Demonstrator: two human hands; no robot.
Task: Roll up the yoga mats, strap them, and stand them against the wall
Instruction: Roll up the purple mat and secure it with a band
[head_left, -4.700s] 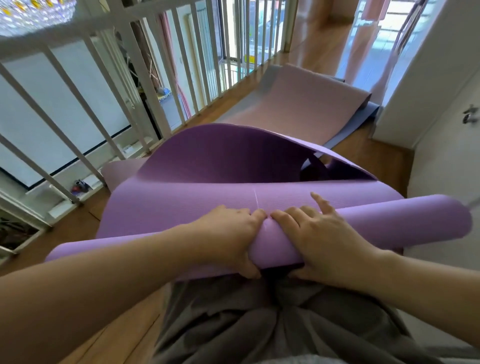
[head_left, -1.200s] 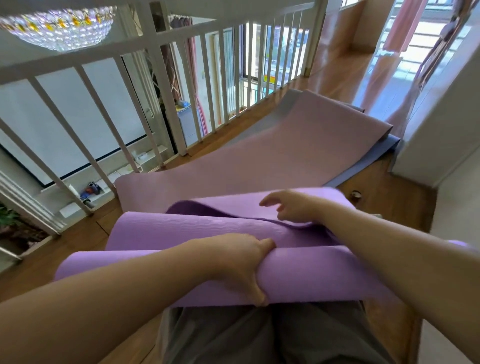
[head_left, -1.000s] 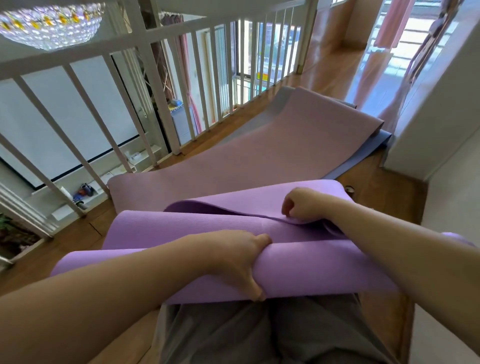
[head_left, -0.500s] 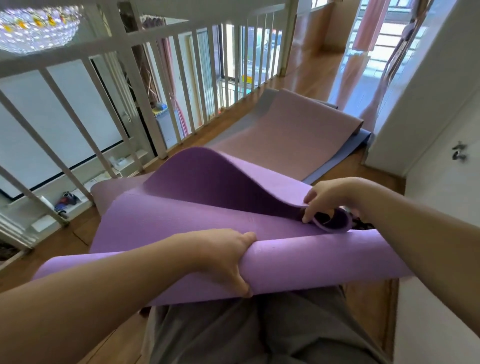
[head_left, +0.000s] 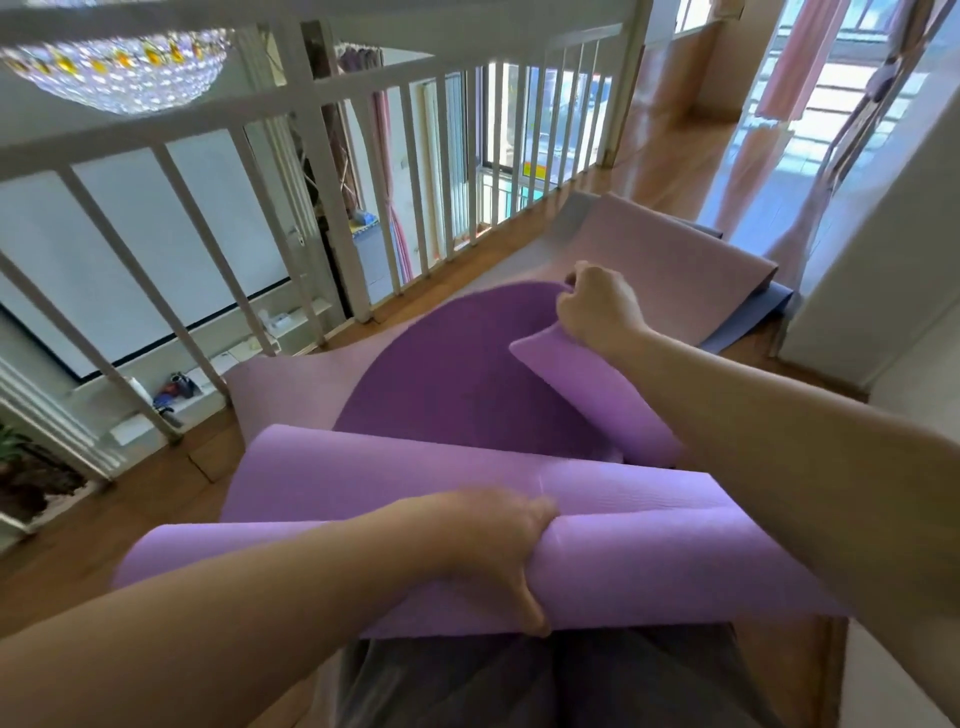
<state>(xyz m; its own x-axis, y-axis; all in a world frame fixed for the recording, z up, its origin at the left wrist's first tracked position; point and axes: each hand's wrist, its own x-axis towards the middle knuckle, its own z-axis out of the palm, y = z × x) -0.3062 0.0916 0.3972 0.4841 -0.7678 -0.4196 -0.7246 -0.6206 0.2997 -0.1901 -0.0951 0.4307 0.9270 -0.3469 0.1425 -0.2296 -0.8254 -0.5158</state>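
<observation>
1. I see a wooden floor (head_left: 130, 499) running along a white railing (head_left: 332, 208), with a white wall (head_left: 893, 291) to the right.
2. A pink mat (head_left: 670, 260) lies flat on the floor, a blue mat (head_left: 753, 322) showing under its far right edge.
3. The purple mat (head_left: 649, 561) is partly rolled across my lap, over grey trousers (head_left: 519, 680); its loose end arches up on top of the pink mat.
4. My left hand (head_left: 493, 545) wraps the roll, fingers over the top, thumb beneath.
5. My right hand (head_left: 597, 306) is clenched on the mat's free end, held up above the roll.
</observation>
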